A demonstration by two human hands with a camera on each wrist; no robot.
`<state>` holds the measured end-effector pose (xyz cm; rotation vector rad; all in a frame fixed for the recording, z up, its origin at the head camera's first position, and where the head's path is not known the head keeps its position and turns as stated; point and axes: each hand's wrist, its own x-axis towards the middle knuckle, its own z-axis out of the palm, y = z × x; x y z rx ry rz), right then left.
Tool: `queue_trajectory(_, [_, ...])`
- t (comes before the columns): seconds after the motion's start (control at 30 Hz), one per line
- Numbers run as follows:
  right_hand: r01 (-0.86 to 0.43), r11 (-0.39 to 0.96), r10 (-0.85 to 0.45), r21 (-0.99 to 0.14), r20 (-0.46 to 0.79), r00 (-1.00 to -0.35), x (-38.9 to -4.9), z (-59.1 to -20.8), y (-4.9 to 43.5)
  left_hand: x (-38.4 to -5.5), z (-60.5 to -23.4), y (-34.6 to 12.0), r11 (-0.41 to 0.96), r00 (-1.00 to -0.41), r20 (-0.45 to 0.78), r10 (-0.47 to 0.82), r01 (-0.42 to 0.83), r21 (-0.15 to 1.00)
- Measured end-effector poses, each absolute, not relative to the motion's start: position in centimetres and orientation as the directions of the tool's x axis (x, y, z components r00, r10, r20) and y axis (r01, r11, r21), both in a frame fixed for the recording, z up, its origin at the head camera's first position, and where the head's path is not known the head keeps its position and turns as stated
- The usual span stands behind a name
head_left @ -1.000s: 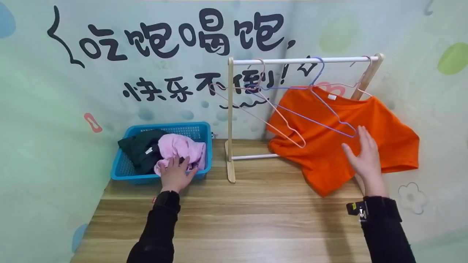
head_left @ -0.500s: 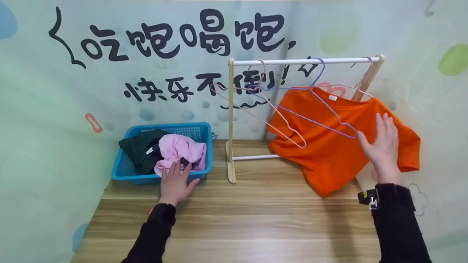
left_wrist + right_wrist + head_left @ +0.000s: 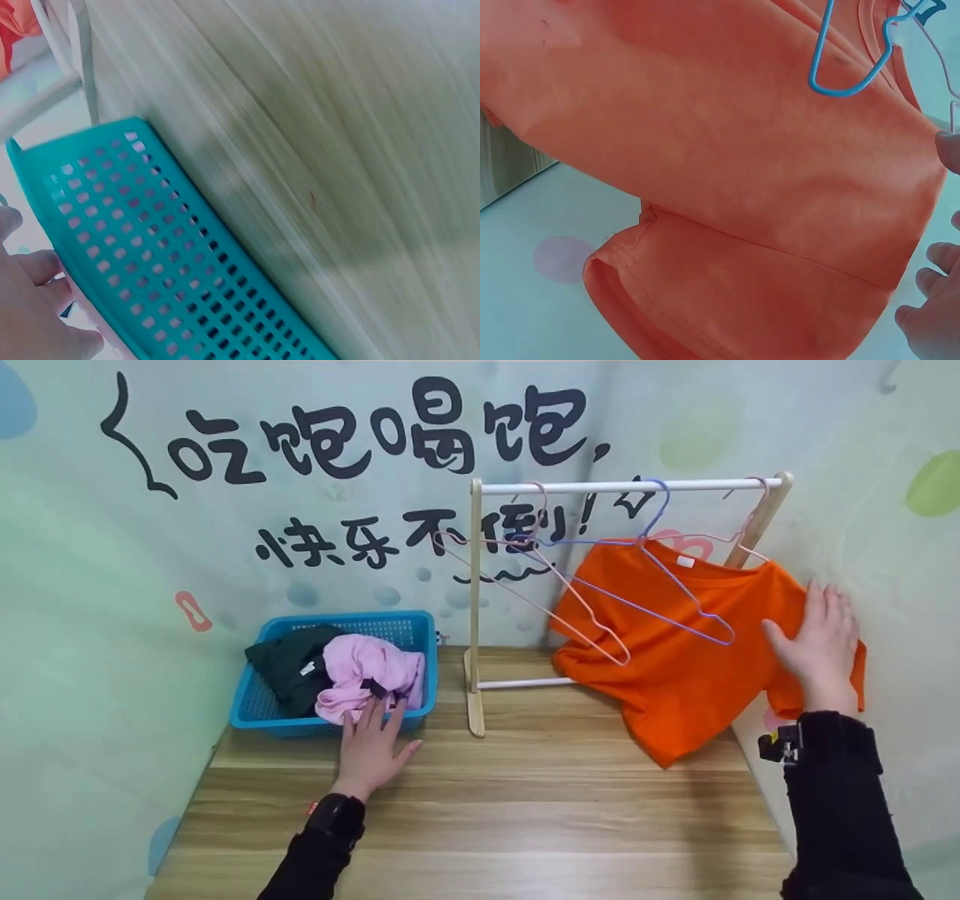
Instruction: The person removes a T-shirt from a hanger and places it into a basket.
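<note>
An orange T-shirt [image 3: 660, 682] hangs from a pink hanger [image 3: 763, 496] at the right end of the rack's white rod [image 3: 600, 487]. My right hand [image 3: 821, 641], fingers extended, is at the shirt's right shoulder and sleeve. In the right wrist view the fingers [image 3: 937, 322] lie beside the shirt's edge, holding nothing. My left hand [image 3: 371, 750] has its fingers spread at the front rim of a blue basket [image 3: 281, 725]. A crumpled pink garment [image 3: 371, 660] and a dark green one [image 3: 289, 671] lie inside. Whether the left fingertips touch the pink cloth is unclear.
A blue-purple hanger [image 3: 626, 599] and another pink hanger [image 3: 596, 619], both bare, hang left of the shirt's hanger, overlapping the shirt in view. The rack's left wooden post [image 3: 475, 592] stands right of the basket. Patterned walls enclose the wooden table [image 3: 525, 802].
My right hand has moved rightward from the shirt's front to its right sleeve. My left hand has drawn back slightly from over the pink garment to the basket's front rim.
</note>
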<state>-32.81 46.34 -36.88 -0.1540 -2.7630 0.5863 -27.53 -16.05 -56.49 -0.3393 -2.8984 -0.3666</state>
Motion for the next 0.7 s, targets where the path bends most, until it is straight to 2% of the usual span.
queue_trajectory(0.2, [0.060,0.906,0.179,-0.419,0.252,-0.951,-33.3,-37.0,46.9,-26.4,-56.3,-14.0,0.934,-0.942,0.248,0.225,0.282,0.221])
queue_trajectory(0.5, [0.145,0.883,0.283,-0.447,0.259,-0.923,-33.6,-36.3,46.8,-25.5,-56.5,-11.0,0.932,-0.944,0.239,0.226,0.281,0.230])
queue_trajectory(0.7, [0.216,0.838,0.355,-0.501,0.200,-0.913,-33.8,-35.2,46.6,-25.1,-56.1,-9.2,0.919,-0.945,0.226,0.238,0.294,0.262])
